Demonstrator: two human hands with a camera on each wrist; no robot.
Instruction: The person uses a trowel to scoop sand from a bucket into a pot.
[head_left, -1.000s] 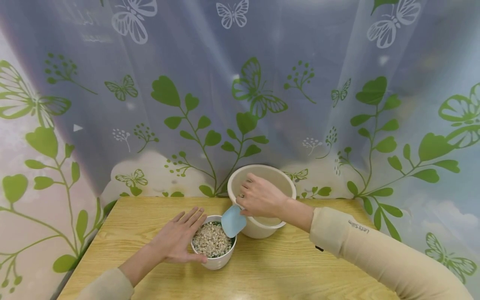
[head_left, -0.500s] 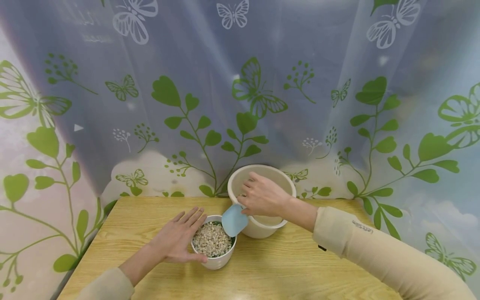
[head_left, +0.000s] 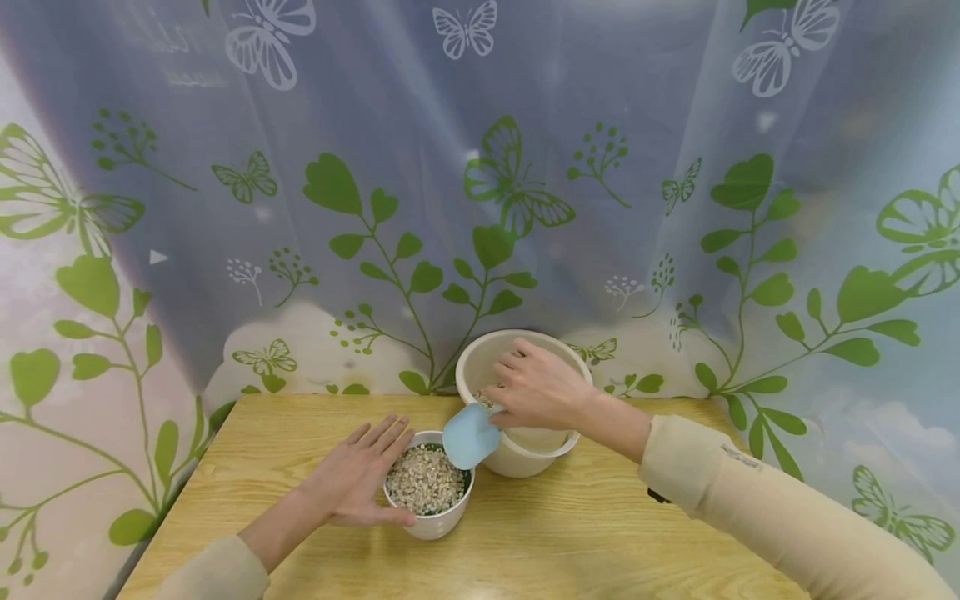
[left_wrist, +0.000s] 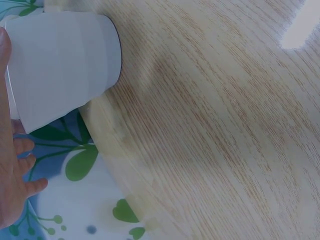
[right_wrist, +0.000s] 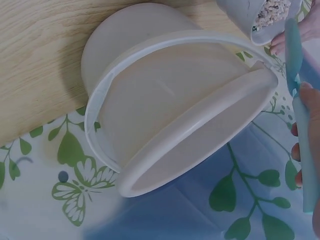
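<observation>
A small white pot stands on the table, filled near the rim with pale gravel. My left hand touches the pot's left side, fingers stretched out and thumb along the front; the left wrist view also shows the pot's wall. My right hand grips a light blue scoop by its handle, above the bucket's near rim. The scoop's blade hangs over the right edge of the pot, its back towards the head camera. What the blade carries is hidden.
A larger off-white bucket stands behind and right of the pot. Its bail handle hangs down the outside. Some gravel shows inside the bucket. A curtain with butterflies and leaves hangs behind the wooden table.
My right hand and sleeve have shifted a little to the right, and the scoop's blade has risen slightly. My left hand and the pot stay where they were.
</observation>
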